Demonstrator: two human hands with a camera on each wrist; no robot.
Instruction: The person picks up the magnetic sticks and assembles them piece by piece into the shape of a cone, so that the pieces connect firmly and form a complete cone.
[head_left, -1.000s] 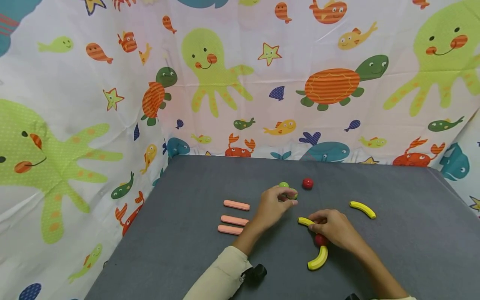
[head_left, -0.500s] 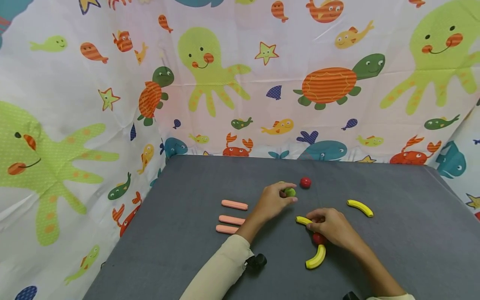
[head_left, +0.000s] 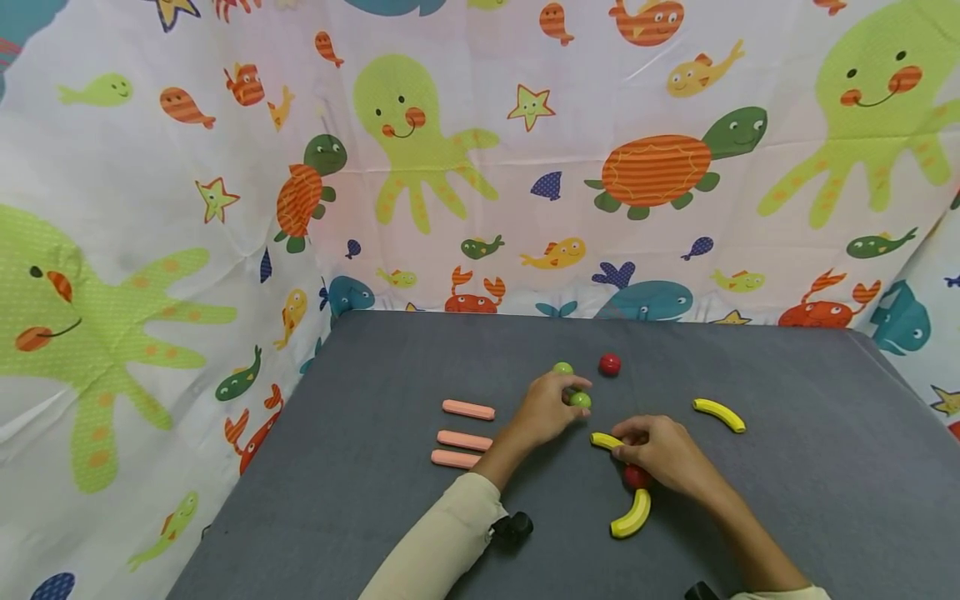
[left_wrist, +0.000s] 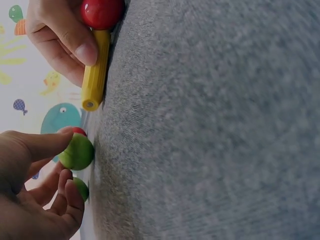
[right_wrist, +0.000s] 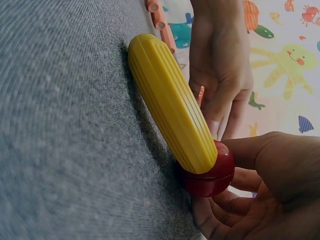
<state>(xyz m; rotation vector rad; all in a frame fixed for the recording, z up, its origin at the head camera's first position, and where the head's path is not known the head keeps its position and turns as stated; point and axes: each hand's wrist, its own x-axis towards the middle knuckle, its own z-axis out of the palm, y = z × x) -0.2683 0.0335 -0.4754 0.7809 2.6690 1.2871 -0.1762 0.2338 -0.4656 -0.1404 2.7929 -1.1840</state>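
The left hand (head_left: 546,407) is pinching a small green glossy ball (head_left: 579,400) between thumb and fingertips, low on the grey felt-covered surface (head_left: 787,492). A second green ball (head_left: 562,368) is sitting just beyond the knuckles, apart from the hand, with a red glossy ball (head_left: 610,364) near it to the right. The green pair appears to be being gathered together, judging by how close they lie.

The right hand (head_left: 663,457) is curling its grip over another red ball (head_left: 636,477), which is touching the upper end of a yellow ribbed plastic banana (head_left: 632,516); a second yellow banana (head_left: 602,440) is poking out by the fingertips. The contact suggests the hand is steadying the ball against the fruit.

A third yellow banana (head_left: 720,415) is lying well apart to the right, and three pink sticks (head_left: 467,435) are lying stacked in a row left of the left wrist.

The right wrist view is showing the red ball (right_wrist: 210,172) pressed against the banana's tip (right_wrist: 172,105), a contact the head view is leaving half covered. The left wrist view is confirming the thumb over the held green ball (left_wrist: 77,151), with the other green ball (left_wrist: 80,189) behind the fingers.
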